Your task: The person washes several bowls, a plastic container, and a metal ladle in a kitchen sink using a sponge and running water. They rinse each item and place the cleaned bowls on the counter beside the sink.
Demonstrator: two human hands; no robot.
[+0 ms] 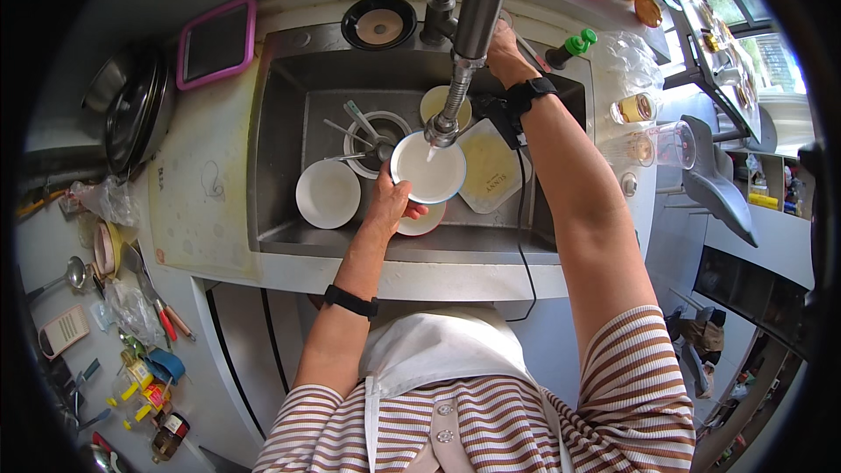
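My left hand (pixel 392 200) grips the rim of a white bowl with a blue edge (pixel 439 177), held over the sink. Above the bowl is the spout of the metal faucet (pixel 443 128), with a short pale stream beneath it. My right hand (pixel 506 52) reaches behind the faucet to the sink's back edge; its fingers are partly hidden, so its hold is unclear. In the steel sink (pixel 315 82) lie a white bowl (pixel 328 194), a pot with spoons and a ladle (pixel 358 144), a yellowish bowl (pixel 437 105), a squarish plate (pixel 489 177) and a red-rimmed dish (pixel 420 223).
A black round dish (pixel 355 10) sits on the back ledge, left of the faucet. Near my right arm are a green-topped bottle (pixel 571 49) and clear plastic cups (pixel 673 144). A black cable (pixel 522 230) hangs over the sink's front edge. Pans (pixel 135 112) stand at left.
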